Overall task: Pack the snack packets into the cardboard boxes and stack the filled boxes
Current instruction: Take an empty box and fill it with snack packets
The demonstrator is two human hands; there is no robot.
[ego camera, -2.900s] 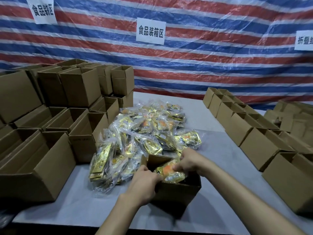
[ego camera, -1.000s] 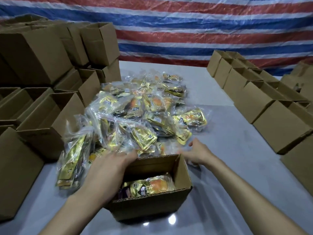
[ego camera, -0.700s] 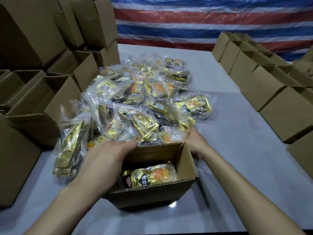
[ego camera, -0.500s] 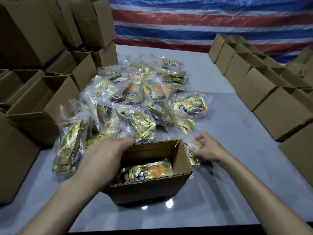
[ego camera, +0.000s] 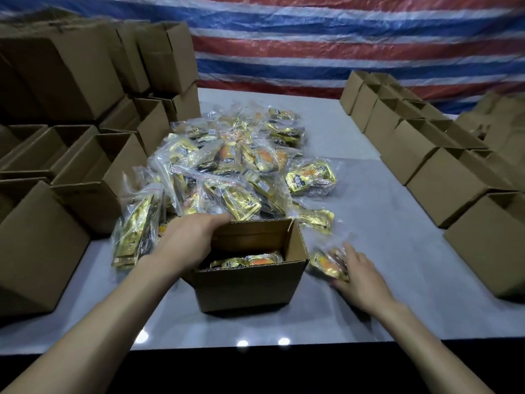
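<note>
The right hand (ego camera: 360, 277) has drawn a snack packet (ego camera: 326, 261) off the pile (ego camera: 235, 166) to three o'clock of the open box (ego camera: 250, 282), grasping it. The left hand (ego camera: 190, 243) clasps its ten-o'clock rim, so loading looks imminent.

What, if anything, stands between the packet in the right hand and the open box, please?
Only the right wall of the cardboard box: the snack packet in the right hand lies beside it, below the rim. The left hand covers only the far-left corner.
</note>
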